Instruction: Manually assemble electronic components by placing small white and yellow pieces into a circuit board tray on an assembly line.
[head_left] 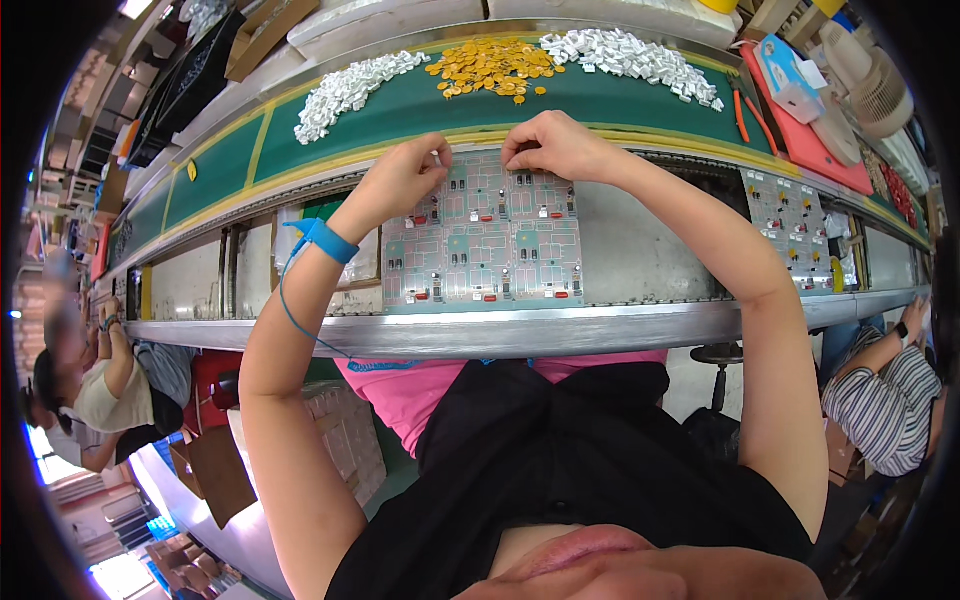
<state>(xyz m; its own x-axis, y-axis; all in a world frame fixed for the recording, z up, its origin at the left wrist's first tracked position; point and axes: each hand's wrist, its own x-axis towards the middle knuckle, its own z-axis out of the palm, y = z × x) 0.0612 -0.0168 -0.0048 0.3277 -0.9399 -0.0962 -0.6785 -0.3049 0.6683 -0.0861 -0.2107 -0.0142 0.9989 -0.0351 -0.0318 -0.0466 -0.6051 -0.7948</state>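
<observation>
Head view: pale green circuit board panel (483, 240) lies flat on the metal table (640, 255), just before the green belt (420, 110). Left hand (400, 180) rests on the panel's upper left edge, grip pinched together at a small part there. Right hand (555, 145) sits on the upper right edge, fingers curled shut against the board. Blue wrist strap (325, 240) on the left wrist. Beyond, on the belt: white parts pile (350, 90), gold discs (490, 65), second white pile (630, 60). Another panel (790, 225) lies well apart to the right.

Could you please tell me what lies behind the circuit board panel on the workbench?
Beyond the circuit board panel, the green mat holds two white component piles and gold discs. Both hands cover its top edge.
</observation>
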